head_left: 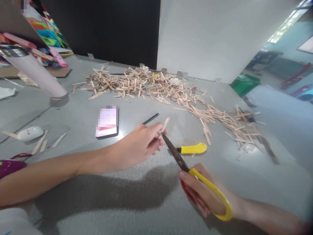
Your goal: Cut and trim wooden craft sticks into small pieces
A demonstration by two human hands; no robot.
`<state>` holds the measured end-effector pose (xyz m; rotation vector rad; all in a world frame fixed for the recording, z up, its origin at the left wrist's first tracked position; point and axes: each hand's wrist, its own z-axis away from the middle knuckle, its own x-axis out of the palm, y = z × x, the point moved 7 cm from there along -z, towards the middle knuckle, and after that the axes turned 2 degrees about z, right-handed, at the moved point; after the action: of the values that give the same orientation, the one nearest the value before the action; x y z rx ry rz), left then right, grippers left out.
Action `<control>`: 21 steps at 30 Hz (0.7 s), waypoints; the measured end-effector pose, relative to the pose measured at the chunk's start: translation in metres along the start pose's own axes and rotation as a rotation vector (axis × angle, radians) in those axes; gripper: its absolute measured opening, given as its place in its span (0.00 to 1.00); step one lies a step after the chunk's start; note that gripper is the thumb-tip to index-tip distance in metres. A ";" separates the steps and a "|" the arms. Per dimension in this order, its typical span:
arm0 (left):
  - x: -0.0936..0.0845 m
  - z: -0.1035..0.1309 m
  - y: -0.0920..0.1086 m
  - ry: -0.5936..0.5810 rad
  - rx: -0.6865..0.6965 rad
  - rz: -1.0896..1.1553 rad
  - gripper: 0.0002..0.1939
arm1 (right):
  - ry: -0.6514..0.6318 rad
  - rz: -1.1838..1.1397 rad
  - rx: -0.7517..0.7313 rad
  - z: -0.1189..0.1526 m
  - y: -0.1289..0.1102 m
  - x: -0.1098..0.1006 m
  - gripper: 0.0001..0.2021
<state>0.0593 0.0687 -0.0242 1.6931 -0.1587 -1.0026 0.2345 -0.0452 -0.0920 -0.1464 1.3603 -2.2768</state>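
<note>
Between the thumb and fingers of my left hand is a short flat wooden stick, its upper end poking out. My right hand is wrapped round the yellow and red handles of a pair of scissors. The blades point up and left, with their tips at the stick beside my left fingertips. Whether the tips touch the stick, I cannot tell. Just beyond the blades lies a yellow utility knife. Behind my left hand a dark pen rests on the grey table.
A long heap of wooden sticks spreads across the back and right. Left of my hand lies a phone. Farther left are a white computer mouse, loose sticks and a pale pink bottle. A green bin stands beyond the table.
</note>
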 end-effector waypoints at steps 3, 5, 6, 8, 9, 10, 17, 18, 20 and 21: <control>-0.002 -0.001 0.000 0.011 0.012 -0.110 0.03 | -0.060 -0.052 0.020 -0.002 0.007 0.000 0.40; -0.004 -0.001 0.004 0.022 0.049 -0.198 0.04 | -0.122 -0.086 0.026 -0.002 0.011 0.002 0.42; -0.005 -0.002 0.006 0.030 0.069 -0.235 0.06 | -0.151 -0.107 0.029 -0.001 0.013 0.003 0.43; -0.006 -0.002 0.010 0.048 0.102 -0.253 0.07 | -0.192 -0.145 0.031 -0.001 0.014 0.003 0.43; -0.007 -0.002 0.010 0.052 0.100 -0.221 0.06 | -0.198 -0.154 0.035 0.000 0.014 0.003 0.43; -0.007 -0.003 0.009 0.052 0.086 -0.161 0.04 | -0.194 -0.161 0.041 -0.001 0.013 0.002 0.43; -0.001 -0.006 0.003 -0.003 -0.043 0.365 0.08 | -0.123 -0.155 -0.123 0.001 -0.012 -0.006 0.39; 0.000 -0.006 0.004 0.000 -0.033 0.386 0.08 | -0.121 -0.142 -0.156 0.002 -0.016 -0.006 0.38; 0.000 -0.006 0.006 0.014 -0.008 0.414 0.08 | -0.114 -0.113 -0.165 0.005 -0.020 -0.007 0.37; 0.000 -0.006 0.006 0.021 0.003 0.423 0.08 | -0.110 -0.105 -0.158 0.006 -0.020 -0.007 0.37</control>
<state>0.0656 0.0704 -0.0185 1.5834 -0.4830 -0.6677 0.2356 -0.0385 -0.0707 -0.3983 1.5049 -2.2075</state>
